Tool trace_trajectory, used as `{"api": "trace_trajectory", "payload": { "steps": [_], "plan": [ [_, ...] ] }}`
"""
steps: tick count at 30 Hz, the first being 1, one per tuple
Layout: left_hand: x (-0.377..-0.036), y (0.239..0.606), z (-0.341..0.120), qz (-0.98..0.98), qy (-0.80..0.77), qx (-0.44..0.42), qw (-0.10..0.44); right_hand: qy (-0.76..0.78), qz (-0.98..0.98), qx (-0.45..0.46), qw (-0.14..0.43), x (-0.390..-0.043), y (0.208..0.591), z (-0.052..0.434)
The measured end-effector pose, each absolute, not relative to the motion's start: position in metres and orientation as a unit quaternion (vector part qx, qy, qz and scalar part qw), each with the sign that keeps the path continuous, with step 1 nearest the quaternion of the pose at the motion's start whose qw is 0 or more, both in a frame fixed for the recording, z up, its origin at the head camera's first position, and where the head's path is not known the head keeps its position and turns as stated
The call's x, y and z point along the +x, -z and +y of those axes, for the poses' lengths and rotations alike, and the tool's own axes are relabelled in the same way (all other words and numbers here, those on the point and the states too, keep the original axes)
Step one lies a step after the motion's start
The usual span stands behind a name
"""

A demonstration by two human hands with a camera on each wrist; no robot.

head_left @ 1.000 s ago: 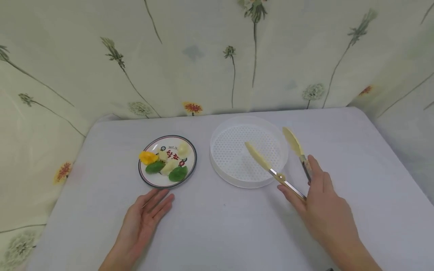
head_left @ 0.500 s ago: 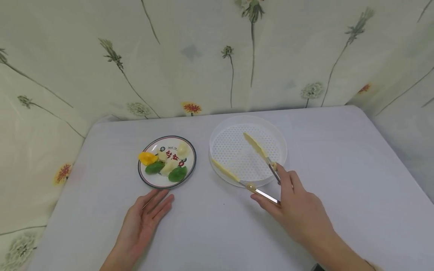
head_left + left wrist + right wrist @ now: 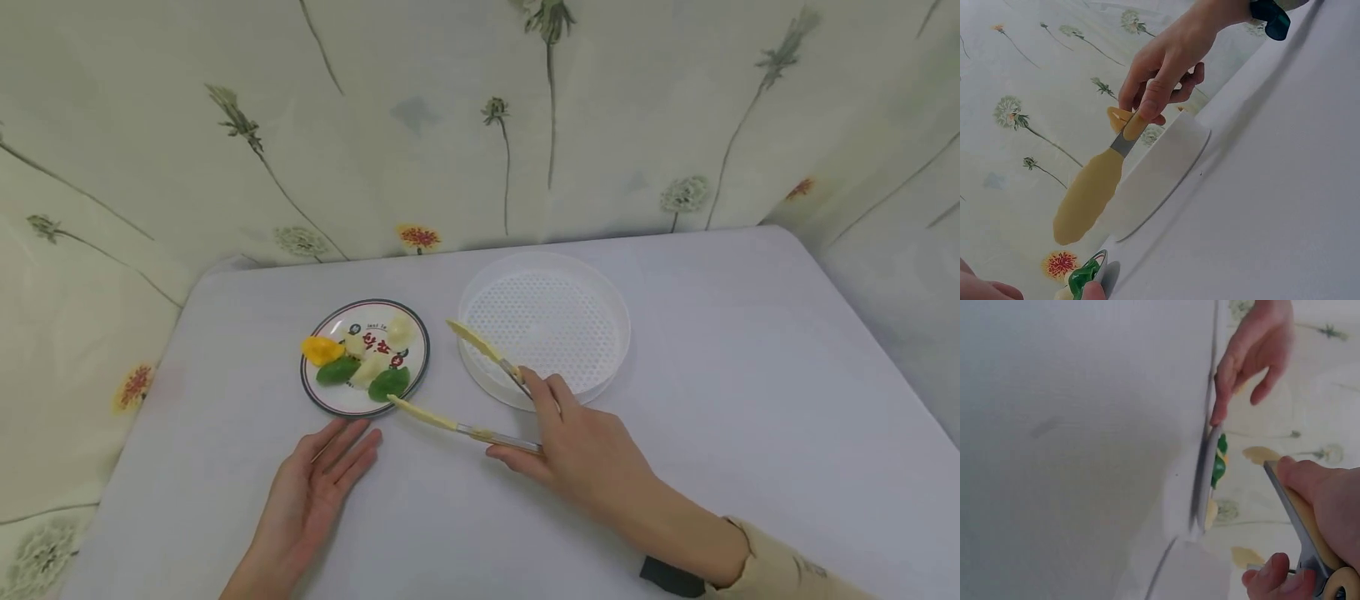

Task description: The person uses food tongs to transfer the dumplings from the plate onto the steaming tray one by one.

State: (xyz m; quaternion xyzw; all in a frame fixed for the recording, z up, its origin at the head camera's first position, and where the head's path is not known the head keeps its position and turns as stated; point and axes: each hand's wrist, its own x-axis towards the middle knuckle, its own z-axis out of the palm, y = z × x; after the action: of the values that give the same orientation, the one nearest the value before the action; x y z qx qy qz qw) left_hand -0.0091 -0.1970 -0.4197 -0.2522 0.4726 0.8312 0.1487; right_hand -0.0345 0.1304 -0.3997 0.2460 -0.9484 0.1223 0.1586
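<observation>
My right hand [image 3: 600, 454] grips a pair of tongs [image 3: 427, 416] with cream-yellow tips and metal arms. The tongs are spread apart with nothing between them. One tip is over the near right edge of a round plate [image 3: 341, 327], by a green piece [image 3: 388, 384]; the other is above the left rim of a white perforated round tray [image 3: 543, 317]. My left hand [image 3: 318, 483] lies palm up with extended fingers at the plate's near rim. On the plate are a yellow piece [image 3: 322, 351], another green piece [image 3: 337, 371] and several pale pieces [image 3: 370, 369].
A white cloth [image 3: 720, 375] covers the table. Behind it hangs a floral curtain [image 3: 450, 167], which also runs along the left side. The tray stands to the right of the plate, with a small gap between them.
My right hand has carried the spread tongs leftward, from the right side of the white tray across it to the plate. My left hand has stayed at the plate's rim.
</observation>
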Motion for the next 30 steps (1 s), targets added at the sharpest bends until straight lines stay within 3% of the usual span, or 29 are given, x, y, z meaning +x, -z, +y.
{"api": "trace_trajectory", "payload": {
  "steps": [10,30],
  "plan": [
    [-0.010,0.423,-0.201,0.471,-0.832,-0.249,0.155,-0.098,-0.932,0.305,0.168,-0.043,0.404,0.104],
    [-0.012,0.422,-0.198,0.462,-0.833,-0.259,0.160,-0.107,-0.930,0.328,0.123,-0.056,0.406,0.087]
  ]
}}
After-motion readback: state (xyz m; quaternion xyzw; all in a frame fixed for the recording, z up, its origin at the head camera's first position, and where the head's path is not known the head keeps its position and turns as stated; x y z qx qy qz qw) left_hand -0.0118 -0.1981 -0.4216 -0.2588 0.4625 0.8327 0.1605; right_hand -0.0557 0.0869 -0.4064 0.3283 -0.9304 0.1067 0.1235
